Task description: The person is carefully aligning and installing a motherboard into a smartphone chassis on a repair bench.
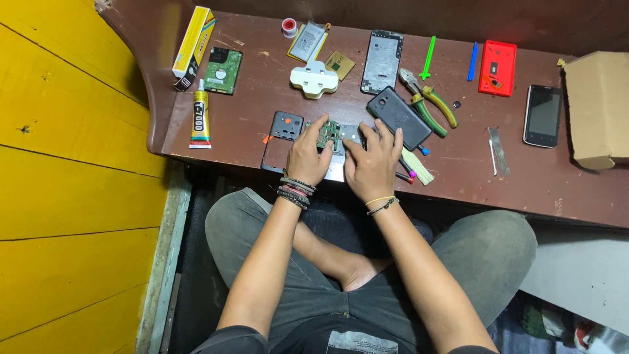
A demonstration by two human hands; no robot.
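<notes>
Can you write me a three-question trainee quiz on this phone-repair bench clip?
1. True or false: both the left hand and the right hand rest on the green circuit board at the desk's near edge.
2. Which thing lies farthest to the right on the brown desk? A) cardboard box B) red phone cover C) glue tube
3. Fill in: the pliers have handles coloured green and ______.

Key: 1 true; 2 A; 3 yellow.
</notes>
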